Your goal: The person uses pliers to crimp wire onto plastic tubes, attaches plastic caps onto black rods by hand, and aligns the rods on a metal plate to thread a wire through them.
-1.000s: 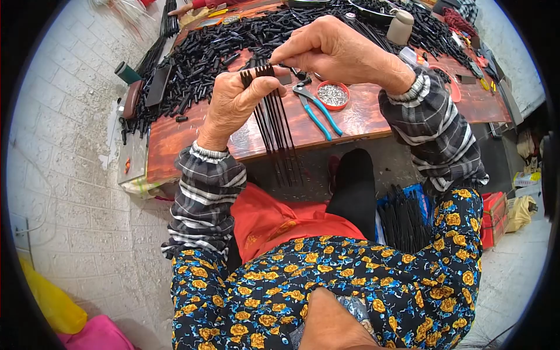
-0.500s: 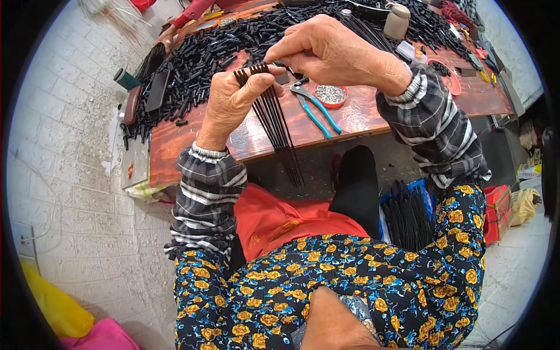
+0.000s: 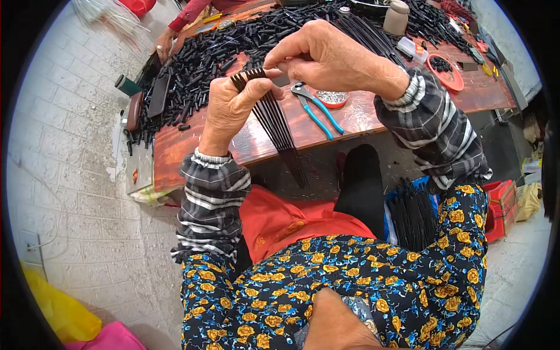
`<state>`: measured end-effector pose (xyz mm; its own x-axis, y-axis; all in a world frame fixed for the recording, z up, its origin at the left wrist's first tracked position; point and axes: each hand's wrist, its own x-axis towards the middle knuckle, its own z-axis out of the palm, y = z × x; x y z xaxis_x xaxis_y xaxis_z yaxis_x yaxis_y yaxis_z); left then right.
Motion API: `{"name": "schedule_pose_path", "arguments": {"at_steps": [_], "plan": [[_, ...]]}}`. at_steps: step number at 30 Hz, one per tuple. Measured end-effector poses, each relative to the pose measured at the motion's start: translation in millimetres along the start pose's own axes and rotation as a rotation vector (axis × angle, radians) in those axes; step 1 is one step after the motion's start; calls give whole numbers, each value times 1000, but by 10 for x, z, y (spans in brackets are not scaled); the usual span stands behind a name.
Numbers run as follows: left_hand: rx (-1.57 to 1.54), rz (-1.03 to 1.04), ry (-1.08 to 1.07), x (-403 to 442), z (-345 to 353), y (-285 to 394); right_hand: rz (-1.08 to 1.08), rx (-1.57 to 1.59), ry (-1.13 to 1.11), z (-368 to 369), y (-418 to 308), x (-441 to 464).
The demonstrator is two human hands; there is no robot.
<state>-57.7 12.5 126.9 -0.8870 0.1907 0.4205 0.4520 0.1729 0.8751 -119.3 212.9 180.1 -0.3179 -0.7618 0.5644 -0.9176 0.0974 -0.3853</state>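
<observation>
My left hand (image 3: 232, 102) is closed round a fanned row of thin black rods (image 3: 273, 119), its thumb pressed across them. Their upper ends stick out above the fist, and the long ends hang down past the table edge. Just right of those tops, my right hand (image 3: 329, 58) has its thumb and forefinger pinched together close to the rod ends. Whatever sits in that pinch is too small to make out. Blue-handled pliers (image 3: 315, 111) lie on the table below the right hand, beside a red dish of small silvery pieces (image 3: 332, 98).
Short black tubular parts (image 3: 201, 73) are heaped across the wooden table (image 3: 186, 153). A pink tray (image 3: 448, 80) of black bits lies at right, near a beige container (image 3: 396, 17). Another person's hand (image 3: 165, 44) is at far left. More black rods (image 3: 411, 213) stand beside my leg.
The camera view has shifted slightly. Both hands stay close together at the rod tops, the left still gripping the rods and the right still pinching.
</observation>
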Motion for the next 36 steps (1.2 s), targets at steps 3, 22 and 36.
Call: {"name": "schedule_pose_path", "arguments": {"at_steps": [3,22,36], "plan": [[19,-10,-1,-8,12,-8,-60,-15,53,27,36,-6],[63,-48,-21,18,110,26,-177,-365,128,118,-160,156],[-484,-59,20,13,66,-43,397,217,-445,602,251,-232]]}}
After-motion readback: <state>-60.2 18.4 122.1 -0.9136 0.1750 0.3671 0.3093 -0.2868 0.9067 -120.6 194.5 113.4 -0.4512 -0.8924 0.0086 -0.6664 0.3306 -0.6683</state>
